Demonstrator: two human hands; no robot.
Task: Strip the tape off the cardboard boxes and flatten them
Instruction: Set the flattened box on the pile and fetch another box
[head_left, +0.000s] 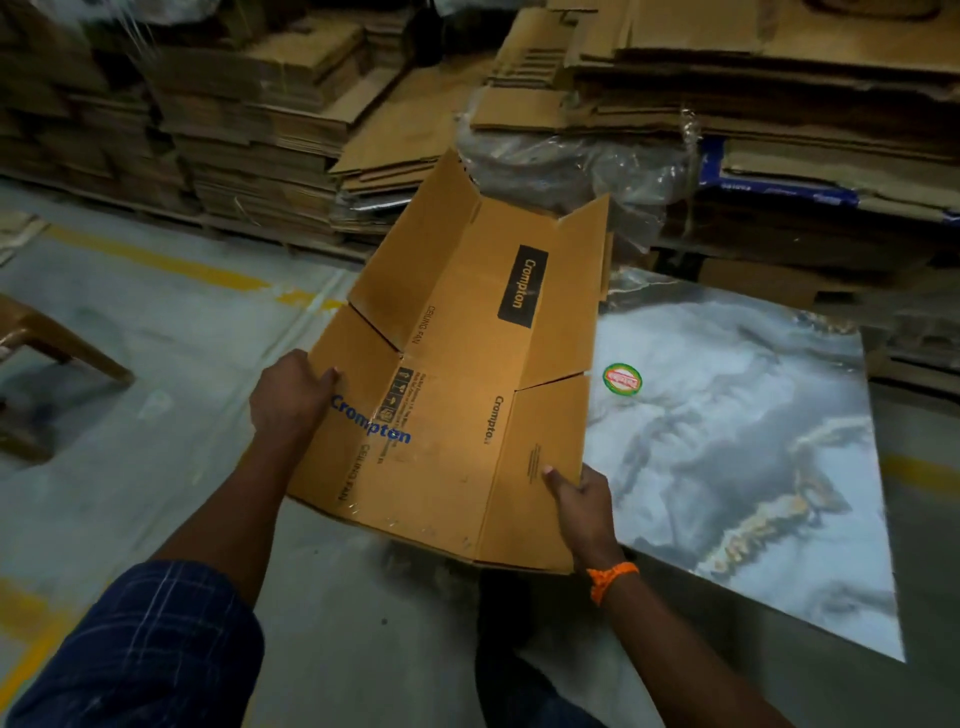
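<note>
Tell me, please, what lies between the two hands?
The box, in the head view: the left hand grips its left edge, the right hand its right flap.

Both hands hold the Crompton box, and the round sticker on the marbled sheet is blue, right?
No: in the head view the round sticker is green, not blue. It lies on the marbled sheet, and left hand and right hand both grip the Crompton box.

The opened Crompton box (457, 374) fills the middle in front of you. Behind it, stacks of flattened cardboard (249, 145) and crumpled plastic wrap (571, 166) wall off the far side. To your left the floor (171, 322) lies bare as far as the brown plastic stool (47, 338). To your right a marble-patterned sheet (753, 415) lies flat and low.
</note>
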